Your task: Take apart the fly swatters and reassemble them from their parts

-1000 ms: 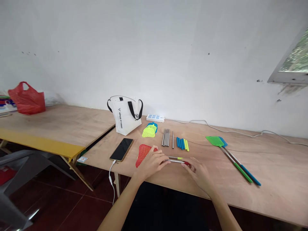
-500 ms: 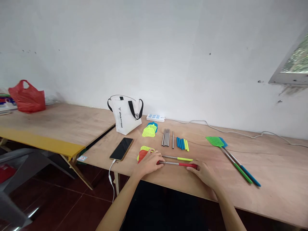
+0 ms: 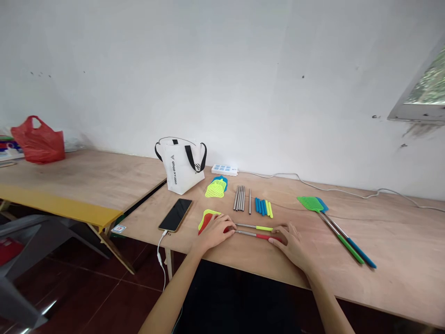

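Note:
Two fly swatters lie side by side near the table's front edge: a red fly swatter (image 3: pixel 247 233) and, behind it, a yellow fly swatter (image 3: pixel 248 226). My left hand (image 3: pixel 218 231) is over their mesh heads with its fingers closed at the red swatter's neck, hiding part of both heads. At the other end, my right hand (image 3: pixel 292 242) has its thumb at the red grip and its fingers at the tip of the yellow grip. Farther right rest a green swatter (image 3: pixel 310 204) and a blue swatter (image 3: pixel 361 253), handles together.
Behind the hands lie several metal tubes (image 3: pixel 239 198), blue and yellow grips (image 3: pixel 263 207), and loose yellow and blue mesh heads (image 3: pixel 214 189). A phone (image 3: pixel 175 214) on a cable, a white bag (image 3: pixel 184 171) and a power strip (image 3: pixel 225 170) stand left and back.
The red swatter has moved back closer to the yellow one, their heads now overlapping more. My right hand's fingers have reached over to the yellow grip's end.

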Tool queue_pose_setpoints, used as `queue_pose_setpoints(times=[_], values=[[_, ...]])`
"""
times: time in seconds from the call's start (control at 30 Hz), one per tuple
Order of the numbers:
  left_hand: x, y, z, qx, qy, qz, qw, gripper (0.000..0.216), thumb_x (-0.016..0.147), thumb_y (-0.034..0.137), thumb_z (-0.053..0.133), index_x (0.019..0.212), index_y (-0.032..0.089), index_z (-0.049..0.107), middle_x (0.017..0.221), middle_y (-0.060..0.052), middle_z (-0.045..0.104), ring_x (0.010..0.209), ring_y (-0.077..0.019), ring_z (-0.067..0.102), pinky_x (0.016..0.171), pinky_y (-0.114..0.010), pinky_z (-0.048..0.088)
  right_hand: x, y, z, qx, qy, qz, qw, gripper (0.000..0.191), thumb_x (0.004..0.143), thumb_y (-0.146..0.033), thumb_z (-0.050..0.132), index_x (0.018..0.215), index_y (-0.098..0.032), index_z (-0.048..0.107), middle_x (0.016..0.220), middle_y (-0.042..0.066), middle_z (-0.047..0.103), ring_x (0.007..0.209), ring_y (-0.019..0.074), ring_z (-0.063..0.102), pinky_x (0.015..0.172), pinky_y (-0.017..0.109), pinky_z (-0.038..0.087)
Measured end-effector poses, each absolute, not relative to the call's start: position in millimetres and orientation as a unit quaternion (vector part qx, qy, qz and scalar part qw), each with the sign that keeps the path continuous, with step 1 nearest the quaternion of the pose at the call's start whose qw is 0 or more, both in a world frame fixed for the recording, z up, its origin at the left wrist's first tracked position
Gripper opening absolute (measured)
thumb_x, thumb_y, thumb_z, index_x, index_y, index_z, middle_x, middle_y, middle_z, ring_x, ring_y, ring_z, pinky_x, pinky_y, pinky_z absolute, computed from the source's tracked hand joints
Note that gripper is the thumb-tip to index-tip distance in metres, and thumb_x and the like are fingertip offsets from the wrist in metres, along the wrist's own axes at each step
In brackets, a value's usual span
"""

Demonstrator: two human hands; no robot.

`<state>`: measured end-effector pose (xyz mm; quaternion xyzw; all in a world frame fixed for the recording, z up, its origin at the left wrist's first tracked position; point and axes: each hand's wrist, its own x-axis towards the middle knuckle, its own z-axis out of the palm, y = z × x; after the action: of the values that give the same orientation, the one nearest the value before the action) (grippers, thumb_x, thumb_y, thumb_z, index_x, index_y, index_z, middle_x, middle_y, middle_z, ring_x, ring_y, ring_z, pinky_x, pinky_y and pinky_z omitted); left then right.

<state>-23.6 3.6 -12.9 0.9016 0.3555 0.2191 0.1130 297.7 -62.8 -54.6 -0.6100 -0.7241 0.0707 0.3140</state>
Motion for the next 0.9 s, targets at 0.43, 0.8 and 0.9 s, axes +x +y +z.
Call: queue_pose_setpoints(times=[0.43, 0.8, 0.9], values=[[-16, 6, -26, 0.868, 0.415, 0.257, 0.086, 0.016, 0.097, 0.023, 0.053, 0.104, 0.025, 0.068, 0.111, -0.001, 0.066, 0.109, -0.0204, 0.062, 0.113, -0.047, 0.031, 297, -63, -56, -0.602, -0.742, 0.059, 0.288, 0.033, 0.1, -0.051, 0.044, 0.112, -0.031, 0.068, 0.118, 0.006, 0.066, 0.114, 0.0257, 0.061, 0.1, 0.047, 0.045], [-16, 8, -29, 0.856, 0.438, 0.263, 0.084, 0.015, 0.097, 0.029, 0.054, 0.109, 0.027, 0.063, 0.119, -0.002, 0.064, 0.116, -0.0226, 0.06, 0.116, -0.048, 0.031, 301, -58, -64, -0.604, -0.737, 0.067, 0.295, 0.033, 0.1, -0.051, 0.041, 0.11, -0.031, 0.066, 0.118, 0.006, 0.065, 0.115, 0.0269, 0.06, 0.099, 0.048, 0.045], [-16, 7, -29, 0.856, 0.44, 0.259, 0.087, 0.016, 0.098, 0.029, 0.052, 0.11, 0.027, 0.062, 0.12, -0.002, 0.064, 0.116, -0.0224, 0.06, 0.116, -0.048, 0.031, 302, -58, -65, -0.606, -0.737, 0.062, 0.292, 0.033, 0.1, -0.052, 0.041, 0.111, -0.031, 0.065, 0.119, 0.006, 0.065, 0.115, 0.0272, 0.06, 0.098, 0.047, 0.045]])
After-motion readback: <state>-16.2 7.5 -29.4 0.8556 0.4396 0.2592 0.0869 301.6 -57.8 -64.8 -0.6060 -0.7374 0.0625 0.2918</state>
